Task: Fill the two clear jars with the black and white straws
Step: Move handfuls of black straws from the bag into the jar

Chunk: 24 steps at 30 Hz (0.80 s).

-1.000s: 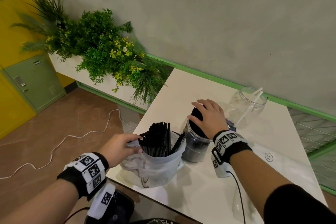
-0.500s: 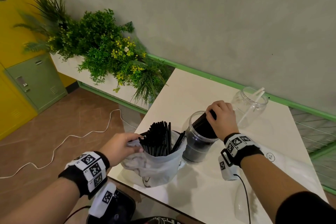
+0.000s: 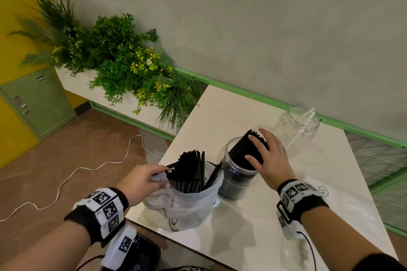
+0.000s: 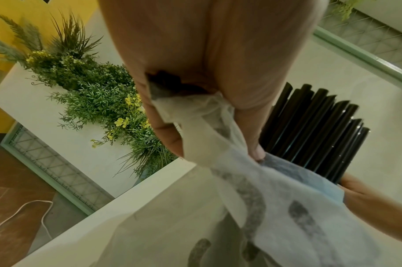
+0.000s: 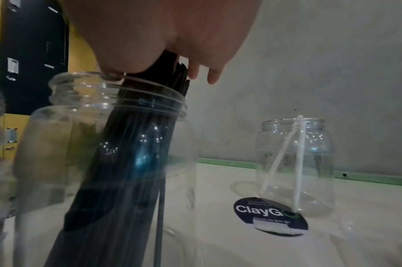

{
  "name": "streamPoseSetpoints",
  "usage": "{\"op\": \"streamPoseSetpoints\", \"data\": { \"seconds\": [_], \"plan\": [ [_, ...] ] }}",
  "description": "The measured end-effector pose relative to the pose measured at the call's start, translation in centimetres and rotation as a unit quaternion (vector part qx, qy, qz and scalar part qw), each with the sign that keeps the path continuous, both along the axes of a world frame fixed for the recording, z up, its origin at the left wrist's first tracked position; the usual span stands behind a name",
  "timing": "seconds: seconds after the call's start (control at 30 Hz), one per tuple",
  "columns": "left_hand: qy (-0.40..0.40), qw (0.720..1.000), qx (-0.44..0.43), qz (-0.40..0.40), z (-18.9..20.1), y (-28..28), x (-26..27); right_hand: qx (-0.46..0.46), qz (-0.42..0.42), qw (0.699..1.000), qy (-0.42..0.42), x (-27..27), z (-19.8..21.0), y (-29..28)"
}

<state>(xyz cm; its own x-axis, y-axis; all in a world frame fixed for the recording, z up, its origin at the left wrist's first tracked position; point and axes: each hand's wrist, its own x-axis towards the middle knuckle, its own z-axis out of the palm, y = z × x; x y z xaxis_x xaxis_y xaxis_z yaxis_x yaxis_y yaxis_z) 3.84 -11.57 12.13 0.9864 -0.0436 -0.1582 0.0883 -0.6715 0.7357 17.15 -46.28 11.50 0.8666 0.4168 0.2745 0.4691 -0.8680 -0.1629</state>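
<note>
Right hand (image 3: 269, 158) lies on top of a bundle of black straws (image 3: 246, 152) standing tilted in the near clear jar (image 3: 237, 180), fingers spread over the straw tops, thumb on the near side; the fingers look fairly straight and pressing, not wrapped around. In the right wrist view the palm (image 5: 163, 32) covers the straw ends at the jar mouth (image 5: 118, 94), and the bundle leans from the jar's right rim down to its lower left.

Left hand (image 3: 143, 180) pinches the rim of a white plastic bag (image 3: 182, 204) at the near left edge of the white table (image 3: 242, 237). The bag holds more black straws (image 3: 191, 169) standing upright. In the left wrist view the fingers (image 4: 250, 126) clamp bag film (image 4: 252, 189) just beside the straws (image 4: 319, 130).

Second clear jar (image 3: 297, 130) stands farther back right, near the wall, well apart from the first, with two white straws (image 5: 287, 159) leaning inside. A round dark sticker (image 5: 270, 216) lies on the table in front of it. Green plants (image 3: 123, 66) and a white cable (image 3: 72, 174) on the floor sit to the left.
</note>
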Motion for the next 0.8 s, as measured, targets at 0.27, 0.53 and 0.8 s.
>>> {"op": "streamPoseSetpoints", "data": {
  "seconds": [0.27, 0.53, 0.8],
  "plan": [
    [0.015, 1.0, -0.008, 0.016, -0.3, -0.1, 0.3, -0.044, 0.007, 0.997, 0.066, 3.2, 2.3, 3.9],
    [0.015, 1.0, -0.009, 0.013, -0.2, 0.2, 0.3, 0.071, -0.002, 0.996, -0.055, 3.3, 2.7, 5.4],
    [0.013, 1.0, 0.002, 0.019, -0.2, 0.4, 0.4, 0.065, 0.0, 0.996, -0.056, 4.7, 3.3, 5.2]
  ]
}}
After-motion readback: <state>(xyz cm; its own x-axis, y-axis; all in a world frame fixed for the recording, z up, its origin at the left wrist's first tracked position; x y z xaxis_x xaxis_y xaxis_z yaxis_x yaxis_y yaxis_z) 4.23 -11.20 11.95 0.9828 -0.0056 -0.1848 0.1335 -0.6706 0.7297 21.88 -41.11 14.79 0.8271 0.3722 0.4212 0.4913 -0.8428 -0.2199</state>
